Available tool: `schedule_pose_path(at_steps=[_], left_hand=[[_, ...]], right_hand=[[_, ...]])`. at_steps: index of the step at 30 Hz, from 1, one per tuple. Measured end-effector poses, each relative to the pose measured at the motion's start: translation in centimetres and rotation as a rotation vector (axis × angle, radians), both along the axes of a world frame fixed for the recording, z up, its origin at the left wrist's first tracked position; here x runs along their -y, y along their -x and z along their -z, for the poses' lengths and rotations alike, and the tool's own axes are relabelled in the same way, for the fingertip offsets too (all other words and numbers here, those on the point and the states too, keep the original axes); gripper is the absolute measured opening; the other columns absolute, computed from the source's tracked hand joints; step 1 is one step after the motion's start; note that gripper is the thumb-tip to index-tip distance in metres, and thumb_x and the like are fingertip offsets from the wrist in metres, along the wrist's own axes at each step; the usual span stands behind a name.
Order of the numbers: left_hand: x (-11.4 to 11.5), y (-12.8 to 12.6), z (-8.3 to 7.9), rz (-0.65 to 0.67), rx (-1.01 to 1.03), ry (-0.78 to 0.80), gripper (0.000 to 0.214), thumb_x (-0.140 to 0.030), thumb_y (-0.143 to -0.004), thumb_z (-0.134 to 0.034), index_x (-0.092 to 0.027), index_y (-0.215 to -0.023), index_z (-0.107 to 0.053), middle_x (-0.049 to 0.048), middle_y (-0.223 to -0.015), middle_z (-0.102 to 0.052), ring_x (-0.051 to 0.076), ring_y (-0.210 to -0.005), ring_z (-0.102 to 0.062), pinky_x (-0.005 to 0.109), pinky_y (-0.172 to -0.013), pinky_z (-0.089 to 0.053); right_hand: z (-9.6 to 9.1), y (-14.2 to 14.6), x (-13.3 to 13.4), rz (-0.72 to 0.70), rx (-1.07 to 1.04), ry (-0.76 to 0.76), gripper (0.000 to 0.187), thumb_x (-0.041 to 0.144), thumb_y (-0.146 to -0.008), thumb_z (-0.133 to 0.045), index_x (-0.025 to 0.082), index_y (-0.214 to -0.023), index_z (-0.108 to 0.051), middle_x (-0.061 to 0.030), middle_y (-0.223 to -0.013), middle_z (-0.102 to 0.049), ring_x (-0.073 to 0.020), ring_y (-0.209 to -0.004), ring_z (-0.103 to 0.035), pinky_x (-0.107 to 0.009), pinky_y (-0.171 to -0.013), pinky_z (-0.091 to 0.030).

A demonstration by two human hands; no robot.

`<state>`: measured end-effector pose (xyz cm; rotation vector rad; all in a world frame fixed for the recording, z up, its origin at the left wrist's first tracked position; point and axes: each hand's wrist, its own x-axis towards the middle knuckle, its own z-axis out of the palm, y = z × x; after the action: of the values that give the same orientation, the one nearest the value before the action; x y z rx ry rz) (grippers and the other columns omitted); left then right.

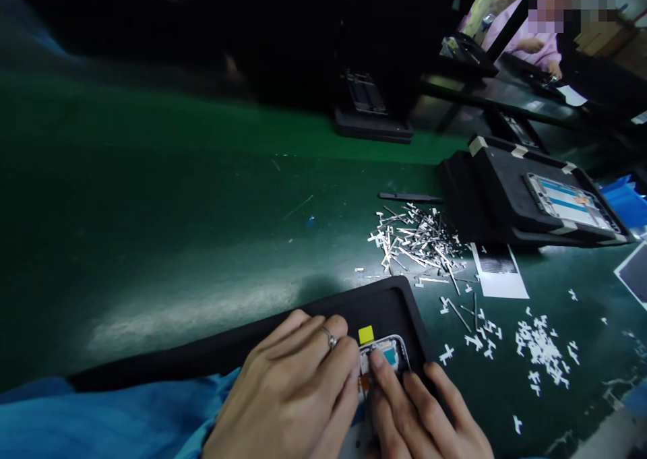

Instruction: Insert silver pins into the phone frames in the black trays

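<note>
A phone frame [403,348] with a pale rim and a blue patch inside lies in a black foam tray [323,314] close to me. My left hand [296,385], wearing a ring, is closed over the frame's left part, its fingers pressed together. Their tips are hidden, so whatever they pinch cannot be seen. Across the lower right part of the frame bends my right hand [419,408], the index fingertip pressing inside and other fingers around the right edge. Its thumb is hidden. A yellow square tab [366,335] shows at the frame's top edge.
Beyond the tray lie a heap of thin strips [422,236], dark tweezers [409,197] and small white pieces [540,348]. Stacked black trays [505,189] at right carry another phone frame [573,203]. A printed sheet [500,280] lies beside them. A person in pink [515,31] sits across.
</note>
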<state>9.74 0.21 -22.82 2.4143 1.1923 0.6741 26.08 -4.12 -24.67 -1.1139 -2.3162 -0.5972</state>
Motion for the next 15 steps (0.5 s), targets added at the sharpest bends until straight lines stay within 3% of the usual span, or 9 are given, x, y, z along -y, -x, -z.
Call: schedule_pose_path(at_steps=[7,15], left_hand=[[-0.03,-0.06,-0.1,-0.019,0.005,0.002,0.034,-0.014,-0.083,-0.026,-0.022,-0.069,-0.056,-0.0011,-0.065,-0.059,0.014,-0.059,-0.056,0.028,-0.062,-0.045],[0.32,-0.36,0.43,-0.066,0.006,-0.072,0.033,-0.012,-0.082,-0.027,-0.021,-0.073,-0.058,-0.0003,-0.069,-0.062,0.014,-0.063,-0.058,0.029,-0.071,-0.048]], right_hand=[[-0.44,-0.73,0.01,-0.076,0.15,0.091,0.039,0.003,-0.088,-0.026,0.014,-0.071,-0.06,-0.0023,-0.086,-0.066,-0.011,-0.073,-0.057,-0.027,-0.074,-0.046],[-0.98,-0.63,-0.71,-0.117,0.117,0.107,0.04,0.0,-0.088,-0.025,0.015,-0.07,-0.057,-0.0027,-0.081,-0.067,-0.0103,-0.07,-0.059,-0.026,-0.071,-0.048]])
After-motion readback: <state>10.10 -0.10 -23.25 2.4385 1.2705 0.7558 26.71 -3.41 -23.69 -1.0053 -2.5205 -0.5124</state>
